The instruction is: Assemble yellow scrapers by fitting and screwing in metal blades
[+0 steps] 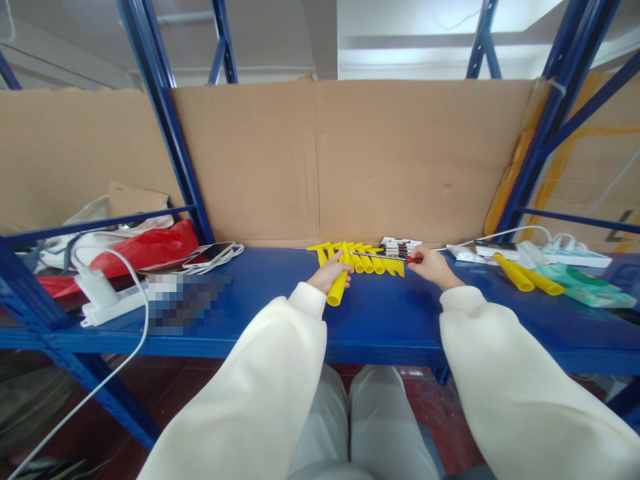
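Note:
My left hand (327, 273) is closed around a yellow tube-like handle (336, 293), its round end tilted toward me. In my right hand (431, 265) is a screwdriver (414, 259) with a red handle, gripped between the fingers. The thin metal shaft points left and its tip reaches the upper part of the held yellow piece; the exact contact is too small to make out. Behind and between my hands, several similar yellow pieces (367, 265) lie side by side on the blue shelf (385, 313). A stack of small white and dark items (400, 245) sits just behind them.
Two more yellow tubes (523, 275) lie at the right beside a green plastic package (585, 283) and a white power strip (575, 257). At left are a red bag (160, 247), a plugged-in charger (100, 287) and a cable. A cardboard panel (400, 160) closes the back.

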Action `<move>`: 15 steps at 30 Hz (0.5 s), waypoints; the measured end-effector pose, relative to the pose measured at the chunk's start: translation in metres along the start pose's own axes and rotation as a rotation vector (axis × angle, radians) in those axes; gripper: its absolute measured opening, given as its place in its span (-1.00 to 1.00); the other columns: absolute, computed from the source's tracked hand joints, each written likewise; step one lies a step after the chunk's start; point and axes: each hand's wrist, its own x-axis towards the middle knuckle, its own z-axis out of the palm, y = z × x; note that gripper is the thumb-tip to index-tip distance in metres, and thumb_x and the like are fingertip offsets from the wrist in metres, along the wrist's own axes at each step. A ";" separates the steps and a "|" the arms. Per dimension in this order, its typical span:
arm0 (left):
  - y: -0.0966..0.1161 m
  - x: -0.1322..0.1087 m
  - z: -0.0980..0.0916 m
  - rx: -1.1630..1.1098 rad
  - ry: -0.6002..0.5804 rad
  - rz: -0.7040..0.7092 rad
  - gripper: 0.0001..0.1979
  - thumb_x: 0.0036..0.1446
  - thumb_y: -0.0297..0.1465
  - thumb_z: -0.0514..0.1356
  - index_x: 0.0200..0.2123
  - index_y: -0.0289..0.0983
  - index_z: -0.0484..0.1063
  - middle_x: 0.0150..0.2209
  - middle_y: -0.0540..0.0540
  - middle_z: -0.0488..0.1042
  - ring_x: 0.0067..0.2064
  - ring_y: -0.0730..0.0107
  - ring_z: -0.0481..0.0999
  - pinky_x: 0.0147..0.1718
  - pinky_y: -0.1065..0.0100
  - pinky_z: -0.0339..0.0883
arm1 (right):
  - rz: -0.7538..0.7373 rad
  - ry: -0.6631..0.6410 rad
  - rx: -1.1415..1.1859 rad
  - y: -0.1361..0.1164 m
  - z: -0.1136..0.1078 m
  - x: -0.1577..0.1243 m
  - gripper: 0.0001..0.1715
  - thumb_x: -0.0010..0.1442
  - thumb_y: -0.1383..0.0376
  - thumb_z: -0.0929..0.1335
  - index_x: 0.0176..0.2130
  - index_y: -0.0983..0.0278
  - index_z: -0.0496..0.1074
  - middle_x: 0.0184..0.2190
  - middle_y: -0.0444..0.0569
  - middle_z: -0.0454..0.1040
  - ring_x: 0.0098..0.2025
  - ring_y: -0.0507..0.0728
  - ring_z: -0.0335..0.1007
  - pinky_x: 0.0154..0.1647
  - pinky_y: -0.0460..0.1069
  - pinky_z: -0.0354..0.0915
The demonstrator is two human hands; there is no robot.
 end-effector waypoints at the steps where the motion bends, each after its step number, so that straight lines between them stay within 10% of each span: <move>1: 0.000 0.000 0.000 -0.006 0.000 0.001 -0.18 0.17 -0.66 0.05 0.44 -0.11 -0.09 -0.45 0.05 0.34 -0.60 0.55 0.28 -0.63 0.54 0.19 | -0.004 -0.001 0.001 0.000 0.000 0.000 -0.93 -0.05 0.29 0.35 -0.42 0.17 0.37 -0.44 -0.09 0.55 -0.38 0.15 0.43 -0.36 -0.02 0.21; 15: 0.002 -0.003 0.001 -0.064 0.009 -0.020 -0.18 0.22 -0.67 -0.01 0.46 -0.10 -0.20 -0.47 0.07 0.33 -0.63 0.58 0.27 -0.67 0.58 0.16 | 0.020 -0.026 -0.024 0.000 0.000 0.001 -0.91 -0.07 0.30 0.35 -0.42 0.18 0.38 -0.45 -0.09 0.54 -0.38 0.15 0.43 -0.35 -0.02 0.20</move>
